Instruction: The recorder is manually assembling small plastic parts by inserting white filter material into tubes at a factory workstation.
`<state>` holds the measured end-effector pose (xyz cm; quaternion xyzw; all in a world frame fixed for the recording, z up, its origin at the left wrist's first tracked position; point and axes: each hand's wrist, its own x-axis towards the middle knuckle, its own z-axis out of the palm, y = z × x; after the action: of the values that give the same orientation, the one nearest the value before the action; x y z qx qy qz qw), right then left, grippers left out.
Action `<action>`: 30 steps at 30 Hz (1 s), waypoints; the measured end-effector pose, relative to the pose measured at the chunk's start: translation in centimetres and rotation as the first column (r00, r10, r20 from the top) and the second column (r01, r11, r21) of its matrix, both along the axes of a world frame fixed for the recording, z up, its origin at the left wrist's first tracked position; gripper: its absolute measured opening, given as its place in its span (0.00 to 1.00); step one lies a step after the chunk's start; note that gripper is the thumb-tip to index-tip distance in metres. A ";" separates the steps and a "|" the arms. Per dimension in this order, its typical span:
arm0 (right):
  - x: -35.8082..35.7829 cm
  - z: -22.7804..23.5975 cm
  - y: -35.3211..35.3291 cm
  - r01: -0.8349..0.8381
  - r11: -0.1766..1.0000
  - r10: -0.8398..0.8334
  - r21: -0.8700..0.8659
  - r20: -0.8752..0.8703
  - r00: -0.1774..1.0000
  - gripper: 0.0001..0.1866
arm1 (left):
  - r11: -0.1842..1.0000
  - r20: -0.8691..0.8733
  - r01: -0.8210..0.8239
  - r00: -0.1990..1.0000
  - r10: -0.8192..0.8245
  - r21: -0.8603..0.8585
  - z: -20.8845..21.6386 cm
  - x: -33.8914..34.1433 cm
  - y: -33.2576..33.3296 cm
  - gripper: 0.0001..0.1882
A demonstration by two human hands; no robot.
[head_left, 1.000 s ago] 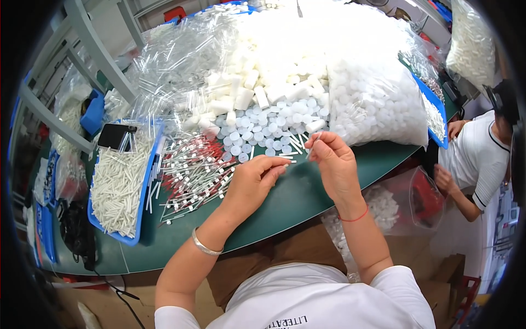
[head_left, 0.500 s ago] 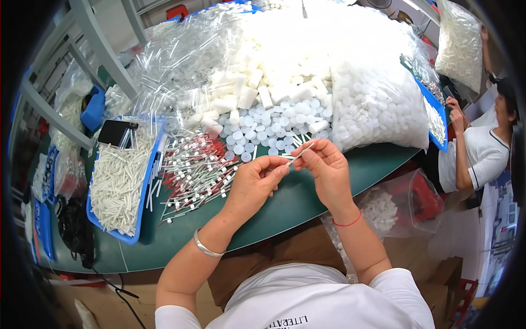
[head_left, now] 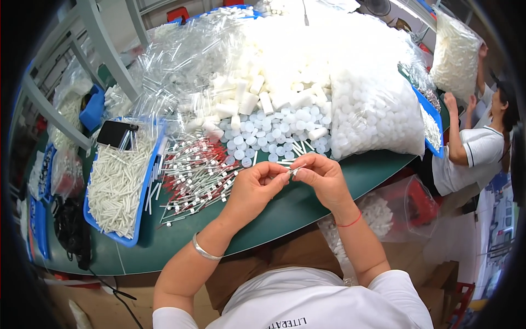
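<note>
My left hand [head_left: 257, 186] and my right hand [head_left: 322, 180] meet over the near side of the table, fingertips almost touching. Both are closed in a pinch on a small, thin white piece [head_left: 295, 170]; most of it is hidden by the fingers. Just beyond my hands lie a few loose short white tubes [head_left: 286, 162] and a spread of translucent round discs [head_left: 263, 131]. Beside my left hand is a heap of thin red and white wires with small white connector-like ends [head_left: 194, 175].
A blue tray [head_left: 135, 240] of short white tubes stands at the left, with a black phone [head_left: 116, 133] on it. A clear bag of discs [head_left: 378, 112] sits at the right. White cylinders [head_left: 249, 102] pile up behind. A co-worker [head_left: 476, 148] at far right handles a bulging bag [head_left: 455, 57].
My hands have drawn closer together, and the thin stick that showed between them is now mostly covered by fingers. At right, the co-worker has shifted, arms raised more.
</note>
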<state>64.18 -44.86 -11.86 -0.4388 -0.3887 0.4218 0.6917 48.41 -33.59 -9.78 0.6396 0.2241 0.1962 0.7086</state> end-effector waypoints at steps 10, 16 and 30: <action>-2.2 -1.2 -0.3 0.184 0.981 -0.191 -0.058 -0.142 0.971 0.03 | 0.941 0.031 -0.153 0.988 0.151 0.300 -1.1 0.5 -1.1 0.06; -1.0 -0.7 -0.7 0.274 0.962 -0.272 -0.008 -0.170 0.947 0.05 | 0.727 -0.033 -0.083 0.989 0.145 0.681 -0.8 0.9 0.1 0.17; 0.4 -0.8 -1.9 0.381 0.923 -0.348 -0.060 0.294 0.890 0.08 | 0.485 -0.081 -0.068 0.957 0.279 0.872 -2.4 3.2 1.7 0.14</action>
<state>64.54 -46.78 -12.66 -0.5983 -0.3673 0.2405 0.6703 51.60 -31.88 -12.14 0.8973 0.2344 0.2832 0.2444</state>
